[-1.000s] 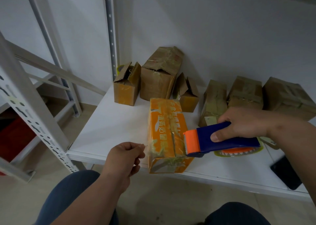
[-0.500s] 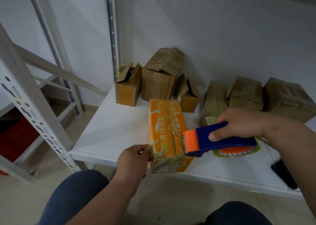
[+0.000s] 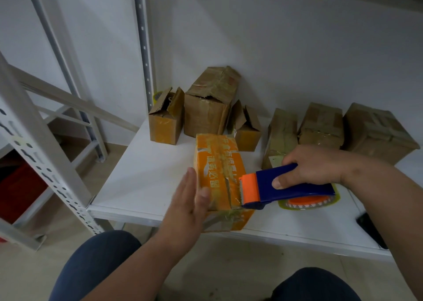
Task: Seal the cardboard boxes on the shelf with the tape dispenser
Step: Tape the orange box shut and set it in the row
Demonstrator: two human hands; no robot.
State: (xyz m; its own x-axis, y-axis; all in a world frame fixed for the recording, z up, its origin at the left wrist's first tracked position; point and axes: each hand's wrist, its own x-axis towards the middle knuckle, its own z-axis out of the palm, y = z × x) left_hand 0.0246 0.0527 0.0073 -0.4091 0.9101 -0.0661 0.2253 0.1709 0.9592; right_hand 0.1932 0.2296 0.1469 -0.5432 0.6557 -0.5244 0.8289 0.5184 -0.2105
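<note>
Box in hand: an orange cardboard box [image 3: 218, 174] lay on its side at the front edge of the white shelf [image 3: 142, 181], its near end overhanging the edge a little; glossy clear tape showed across its top and near end, wrinkled in places
Left hand: the left hand [image 3: 187, 202] lay with fingers straight along the box's left face and the thumb pressed on top, steadying it or smoothing tape, not curled round anything
Right hand: the right hand [image 3: 311, 168] was clenched round the handle of the blue tape dispenser [image 3: 290, 186], thumb along its near side
Dispenser: its orange toothed head [image 3: 249, 188] sat against the right upper edge of the orange box, with the roll hanging below the handle over the shelf
Step judged: this looked like the end of a strip, either being cut at the teeth or pressed down; the cut itself could not be made out
Seemingly done: three brown boxes [image 3: 320, 126] at the back right and the tall brown box [image 3: 209, 103] at the back looked closed and taped, though the tall one was crumpled
Left to do: two small boxes, one at the back left [image 3: 166, 119] and one behind the orange box [image 3: 246, 126], stood with flaps open, so by this view at least two remained
Also there: a dark flat object [image 3: 372, 232] lay at the shelf's right front edge; what it was could not be told
</note>
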